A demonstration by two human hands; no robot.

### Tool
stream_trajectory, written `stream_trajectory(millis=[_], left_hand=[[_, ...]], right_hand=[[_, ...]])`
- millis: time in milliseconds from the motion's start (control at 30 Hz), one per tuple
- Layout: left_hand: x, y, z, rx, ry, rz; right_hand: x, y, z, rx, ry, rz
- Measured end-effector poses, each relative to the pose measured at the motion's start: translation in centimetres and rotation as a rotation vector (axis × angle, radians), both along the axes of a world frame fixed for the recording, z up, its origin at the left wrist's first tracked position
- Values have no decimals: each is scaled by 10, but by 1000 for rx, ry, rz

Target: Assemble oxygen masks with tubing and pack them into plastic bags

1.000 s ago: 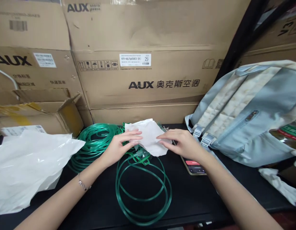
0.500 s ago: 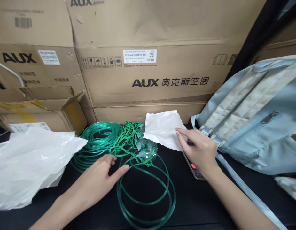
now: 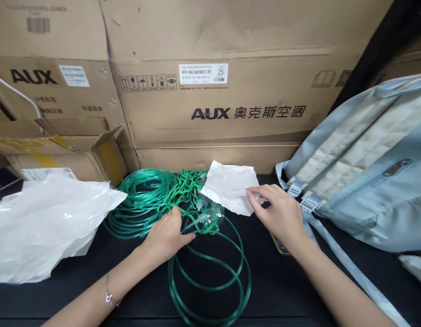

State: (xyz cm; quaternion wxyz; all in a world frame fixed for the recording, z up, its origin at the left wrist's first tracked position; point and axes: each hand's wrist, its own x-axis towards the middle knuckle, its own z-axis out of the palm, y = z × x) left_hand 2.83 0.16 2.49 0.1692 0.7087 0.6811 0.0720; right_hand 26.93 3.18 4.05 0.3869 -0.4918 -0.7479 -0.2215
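My right hand pinches the right edge of a flat white packet between thumb and fingers. The packet hangs over the back of the heap of green tubing. My left hand lies beside that heap, thumb and fingers apart, with nothing visible in its grasp. Just beyond it are tangled green straps and clear plastic fittings, partly under the packet. A thick coil of translucent green tubing sits behind my left hand. Looser loops of green tube spread toward me on the black surface.
White plastic wrapping lies at the left, before an open cardboard box. Large AUX cartons stand across the back. A light blue backpack is at the right, its strap trailing forward. A phone is partly under my right hand.
My left hand has moved right and slightly up, closer to the clear fittings, and its bracelet now shows. The packet in my right hand has shifted slightly left and tilted. More of the phone is covered.
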Motion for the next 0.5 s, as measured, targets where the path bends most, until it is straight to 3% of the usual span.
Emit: stream_trajectory(millis=[200,333,433,500], left_hand=[[-12,-2,-16,65,-132,-112],[-17,-12,-11,159,-50,-169],[-20,-12,-4,329,50,-277],[-22,-6,-2,344,42,-368]], right_hand=[[1,1,1,-23,15,1],[0,1,2,-63,40,36],[-2,0,2,-91,48,71],[-2,-1,2,-115,44,79]])
